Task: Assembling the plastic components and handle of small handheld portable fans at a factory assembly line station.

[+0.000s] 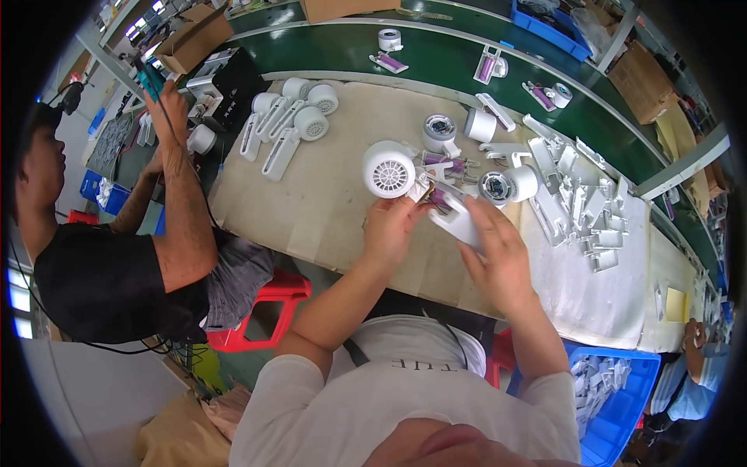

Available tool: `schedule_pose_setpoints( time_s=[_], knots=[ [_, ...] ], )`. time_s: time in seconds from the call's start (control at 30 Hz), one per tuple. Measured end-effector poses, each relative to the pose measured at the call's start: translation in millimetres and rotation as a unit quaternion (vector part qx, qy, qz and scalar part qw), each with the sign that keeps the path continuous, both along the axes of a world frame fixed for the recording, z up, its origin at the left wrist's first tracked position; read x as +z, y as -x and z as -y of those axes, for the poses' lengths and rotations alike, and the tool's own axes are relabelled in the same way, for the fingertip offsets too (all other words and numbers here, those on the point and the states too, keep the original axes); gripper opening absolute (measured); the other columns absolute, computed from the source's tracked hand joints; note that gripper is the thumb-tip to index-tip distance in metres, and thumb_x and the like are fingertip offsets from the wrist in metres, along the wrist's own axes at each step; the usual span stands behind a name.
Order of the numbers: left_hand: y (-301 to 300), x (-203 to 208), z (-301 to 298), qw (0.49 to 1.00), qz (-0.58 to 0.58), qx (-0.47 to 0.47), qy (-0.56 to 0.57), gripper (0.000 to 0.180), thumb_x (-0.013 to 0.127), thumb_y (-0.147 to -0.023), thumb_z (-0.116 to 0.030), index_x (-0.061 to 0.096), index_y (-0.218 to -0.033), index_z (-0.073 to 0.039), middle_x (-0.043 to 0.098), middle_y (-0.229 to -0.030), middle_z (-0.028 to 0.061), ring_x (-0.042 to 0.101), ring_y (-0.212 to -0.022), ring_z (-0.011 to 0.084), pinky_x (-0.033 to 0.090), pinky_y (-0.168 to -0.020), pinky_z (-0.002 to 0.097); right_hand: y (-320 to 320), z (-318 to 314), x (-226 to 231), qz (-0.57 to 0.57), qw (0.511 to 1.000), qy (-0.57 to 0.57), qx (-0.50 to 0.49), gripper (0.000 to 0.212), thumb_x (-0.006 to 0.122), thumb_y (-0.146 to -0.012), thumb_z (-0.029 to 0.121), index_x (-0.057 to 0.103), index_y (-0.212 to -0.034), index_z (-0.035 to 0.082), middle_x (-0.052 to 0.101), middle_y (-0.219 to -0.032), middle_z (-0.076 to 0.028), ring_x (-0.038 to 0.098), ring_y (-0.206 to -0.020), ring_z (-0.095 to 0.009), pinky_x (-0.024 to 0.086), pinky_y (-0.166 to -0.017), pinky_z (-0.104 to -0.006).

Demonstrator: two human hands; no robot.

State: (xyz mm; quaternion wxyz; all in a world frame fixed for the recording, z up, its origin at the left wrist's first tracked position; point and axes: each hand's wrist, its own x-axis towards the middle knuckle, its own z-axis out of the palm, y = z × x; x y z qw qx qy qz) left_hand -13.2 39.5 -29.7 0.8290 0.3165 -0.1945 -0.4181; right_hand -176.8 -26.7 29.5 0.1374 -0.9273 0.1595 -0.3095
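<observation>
In front of me I hold a white handheld fan (389,173) with a round slotted grille. My left hand (391,226) pinches it just below the head, where wires and inner parts show. The fingers of my right hand (498,253) are closed round a white handle shell (461,222), tilted beside the fan's inner parts. Right behind my hands lie a purple battery (447,165) and an open fan head (440,131). Another fan head (496,187) sits just past my right fingertips. Exactly how the shell meets the fan is hidden by my fingers.
Assembled white fans (292,117) stand grouped at the left. White handle shells (580,194) pile up at the right. Fan units with batteries sit on the green conveyor (327,50). A blue bin (634,397) is at my lower right. A co-worker (117,257) works at the left beside a red stool (268,307).
</observation>
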Motion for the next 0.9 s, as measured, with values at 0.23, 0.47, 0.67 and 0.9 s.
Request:
schedule_pose_setpoints(
  time_s=[0.23,0.47,0.67,0.9],
  knots=[
    [3,2,-8,0.998,-0.017,0.050,0.039,0.031,0.054,-0.084,-0.003,0.049,-0.115,0.001,0.055,-0.114,0.0109,0.054,-0.104,0.0188,0.044,-0.090,0.0304,-33,5,9,-0.001,0.997,0.047,0.056,0.064,0.067,-0.068,0.005,0.041,-0.127,0.003,0.046,-0.126,-0.015,0.045,-0.116,-0.032,0.039,-0.096,-0.0384],
    [14,11,0,0.980,0.052,0.182,0.064,0.031,0.057,-0.082,-0.001,0.052,-0.112,0.002,0.058,-0.109,0.0101,0.056,-0.102,0.0205,0.044,-0.091,0.0326,-42,2,14,-0.001,0.997,0.064,0.040,0.061,0.066,-0.073,0.015,0.041,-0.127,0.005,0.044,-0.128,-0.016,0.045,-0.116,-0.031,0.039,-0.095,-0.0379],
    [8,26,-1,0.984,0.052,0.116,0.125,0.034,0.053,-0.084,-0.010,0.047,-0.115,0.003,0.056,-0.109,0.0157,0.054,-0.104,0.0278,0.042,-0.094,0.0442,-28,19,-12,0.025,0.888,-0.455,0.067,0.039,0.062,-0.083,0.030,0.055,-0.109,0.001,0.059,-0.092,-0.011,0.053,-0.080,-0.016,0.043,-0.071,-0.0282],
    [14,50,-8,0.980,-0.027,0.109,0.166,0.035,0.059,-0.082,-0.007,0.049,-0.114,0.003,0.059,-0.106,0.0150,0.059,-0.098,0.0272,0.047,-0.088,0.0417,-29,5,8,0.164,0.952,-0.244,0.081,0.030,0.066,-0.077,0.026,0.056,-0.072,-0.001,0.052,-0.061,-0.007,0.049,-0.056,-0.014,0.038,-0.050,-0.0280]
  ],
)
